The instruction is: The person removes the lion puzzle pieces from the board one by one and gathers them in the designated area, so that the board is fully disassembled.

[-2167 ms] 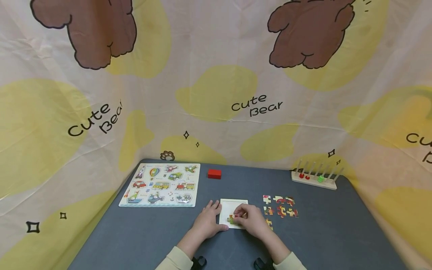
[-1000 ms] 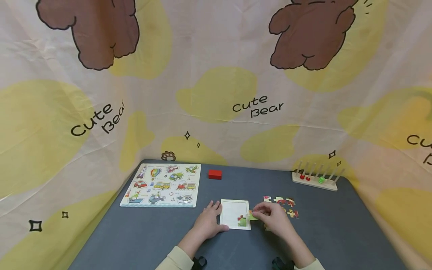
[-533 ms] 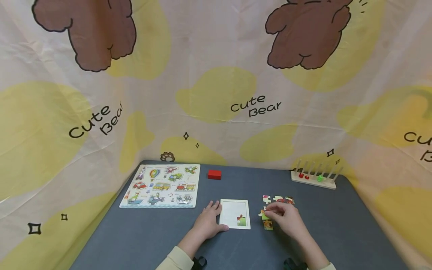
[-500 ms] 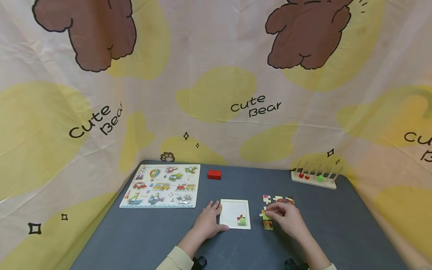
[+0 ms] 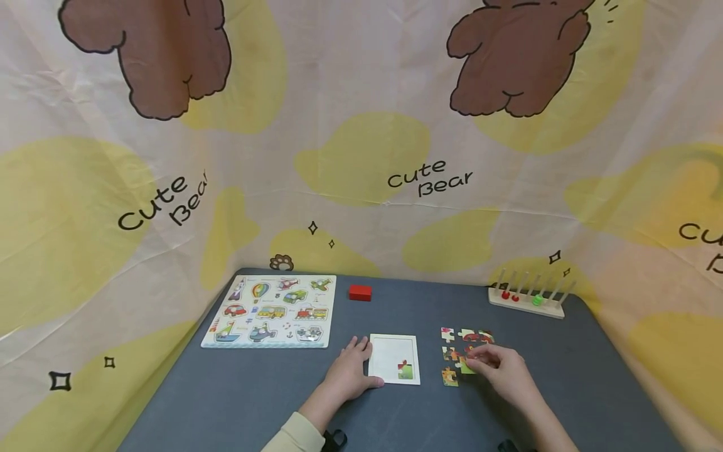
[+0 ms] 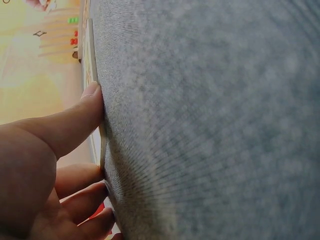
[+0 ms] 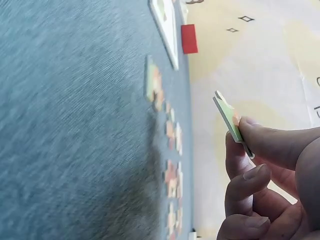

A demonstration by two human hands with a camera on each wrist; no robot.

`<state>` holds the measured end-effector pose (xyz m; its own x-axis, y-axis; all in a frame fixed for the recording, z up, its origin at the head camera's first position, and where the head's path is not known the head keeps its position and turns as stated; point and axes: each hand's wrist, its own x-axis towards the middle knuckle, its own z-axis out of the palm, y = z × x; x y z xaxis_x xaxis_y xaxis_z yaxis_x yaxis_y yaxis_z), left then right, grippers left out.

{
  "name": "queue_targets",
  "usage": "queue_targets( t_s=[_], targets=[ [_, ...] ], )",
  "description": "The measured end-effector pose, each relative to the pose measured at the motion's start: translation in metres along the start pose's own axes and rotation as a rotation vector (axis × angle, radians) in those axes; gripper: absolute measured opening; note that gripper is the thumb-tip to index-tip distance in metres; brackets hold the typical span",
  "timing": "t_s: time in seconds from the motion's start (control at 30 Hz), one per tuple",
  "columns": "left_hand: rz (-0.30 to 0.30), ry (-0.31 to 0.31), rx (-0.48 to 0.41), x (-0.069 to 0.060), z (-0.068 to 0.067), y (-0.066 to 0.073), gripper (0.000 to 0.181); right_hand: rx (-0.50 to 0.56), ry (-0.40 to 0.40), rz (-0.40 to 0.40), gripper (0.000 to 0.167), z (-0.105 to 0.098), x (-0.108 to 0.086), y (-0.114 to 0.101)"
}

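A white puzzle tray (image 5: 390, 345) lies on the table, with one green-and-red puzzle piece (image 5: 405, 371) in its lower right corner. My left hand (image 5: 347, 370) rests at the tray's left side; its thumb and fingers touch the edge, largely straight. Between thumb and index finger, my right hand (image 5: 503, 370) pinches a green puzzle piece (image 7: 229, 117), raised above the table in the right wrist view. Under and beside that hand lie several loose puzzle pieces (image 5: 450, 376), a few partly hidden by its fingers.
A vehicle-picture board (image 5: 268, 311) lies at the back left. A red block (image 5: 360, 293) sits behind the tray. At the back right stands a peg rack (image 5: 525, 304) with red and green beads. A printed curtain (image 5: 361, 157) hangs behind the table.
My right hand has let go of one puzzle piece in the tray's lower right corner. Holding another green piece, it has since moved right over the loose pieces. My left hand stays at the tray.
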<state>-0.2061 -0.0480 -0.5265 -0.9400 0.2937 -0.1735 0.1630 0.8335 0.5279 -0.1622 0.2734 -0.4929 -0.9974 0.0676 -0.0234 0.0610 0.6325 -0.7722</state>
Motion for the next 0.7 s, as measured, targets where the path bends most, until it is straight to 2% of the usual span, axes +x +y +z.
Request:
queue_targets(
  t_s=[0.2,0.7],
  targets=[
    [0.004,-0.001,0.007,0.001,0.000,-0.001,0.087,-0.032,-0.017,0.050,0.013,0.001,0.003,0.016],
    [0.012,0.006,-0.004,-0.003,-0.003,0.001,0.087,-0.158,-0.041,0.066,0.015,0.002,0.007,0.035]
  ],
)
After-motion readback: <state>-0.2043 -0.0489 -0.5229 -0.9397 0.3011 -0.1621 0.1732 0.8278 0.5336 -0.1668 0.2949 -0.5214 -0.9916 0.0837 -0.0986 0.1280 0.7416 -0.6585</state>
